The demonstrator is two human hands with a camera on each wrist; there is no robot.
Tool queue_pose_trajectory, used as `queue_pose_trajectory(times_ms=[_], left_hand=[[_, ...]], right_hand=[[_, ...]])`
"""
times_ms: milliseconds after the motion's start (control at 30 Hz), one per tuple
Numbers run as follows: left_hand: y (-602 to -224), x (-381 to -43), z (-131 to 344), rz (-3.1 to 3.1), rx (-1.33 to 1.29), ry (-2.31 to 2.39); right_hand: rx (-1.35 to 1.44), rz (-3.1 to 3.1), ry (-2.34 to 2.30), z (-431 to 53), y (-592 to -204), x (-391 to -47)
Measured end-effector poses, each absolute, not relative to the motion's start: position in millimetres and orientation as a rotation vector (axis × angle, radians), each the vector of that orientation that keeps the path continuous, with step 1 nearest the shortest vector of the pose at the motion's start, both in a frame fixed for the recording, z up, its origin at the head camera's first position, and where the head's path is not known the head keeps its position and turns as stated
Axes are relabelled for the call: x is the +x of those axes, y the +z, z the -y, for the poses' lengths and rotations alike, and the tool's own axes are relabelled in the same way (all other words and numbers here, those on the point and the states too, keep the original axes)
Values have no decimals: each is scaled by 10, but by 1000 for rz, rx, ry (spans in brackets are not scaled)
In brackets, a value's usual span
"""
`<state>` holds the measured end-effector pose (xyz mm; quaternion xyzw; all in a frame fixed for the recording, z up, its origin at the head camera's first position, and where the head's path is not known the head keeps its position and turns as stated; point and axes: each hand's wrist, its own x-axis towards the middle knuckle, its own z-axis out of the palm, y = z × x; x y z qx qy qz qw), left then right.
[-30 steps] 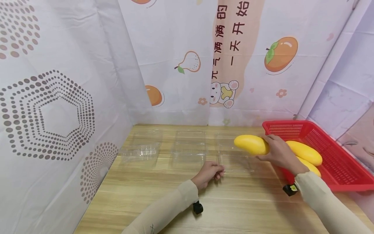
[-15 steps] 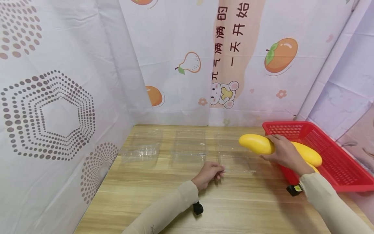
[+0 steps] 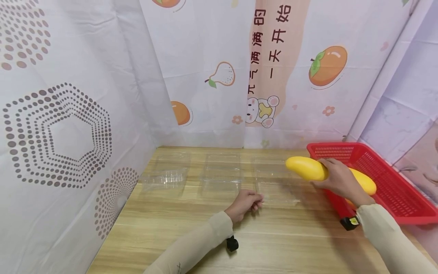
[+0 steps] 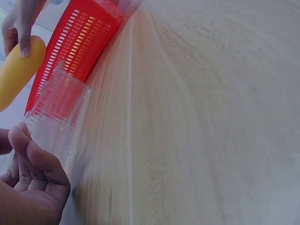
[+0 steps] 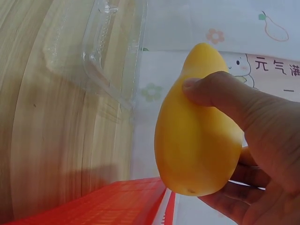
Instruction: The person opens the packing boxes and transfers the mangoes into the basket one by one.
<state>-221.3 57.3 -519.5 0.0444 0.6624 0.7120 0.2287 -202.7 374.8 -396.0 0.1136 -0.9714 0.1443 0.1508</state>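
Observation:
My right hand (image 3: pixel 339 179) grips a smooth yellow papaya (image 3: pixel 305 168) from above, thumb on one side in the right wrist view. It holds the papaya in the air between the red basket (image 3: pixel 393 167) and the rightmost clear plastic clamshell box (image 3: pixel 276 193), which lies with its lid open. My left hand (image 3: pixel 244 204) is at that box's near left corner, pinching the thin rim between thumb and curled fingers, as the left wrist view shows. Another yellow papaya (image 3: pixel 365 182) lies in the basket, partly hidden by my right hand and wrist.
Two more clear boxes stand in the same row, a middle box (image 3: pixel 221 176) and a left box (image 3: pixel 167 179) whose lid is partly raised. Printed curtains hang behind the wooden table (image 3: pixel 164 224) and along its sides.
My right hand has drifted right with the papaya, from over the right side of the box toward the basket. The right box has shifted very slightly; my left hand keeps its place.

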Motion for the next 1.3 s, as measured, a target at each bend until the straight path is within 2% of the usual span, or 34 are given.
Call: queue_pose_trajectory(times_ms=[1300], left_hand=[[-5219, -2209, -583, -1801, 116, 1992]], right_hand=[[188, 2831, 471, -4009, -3828, -1934]])
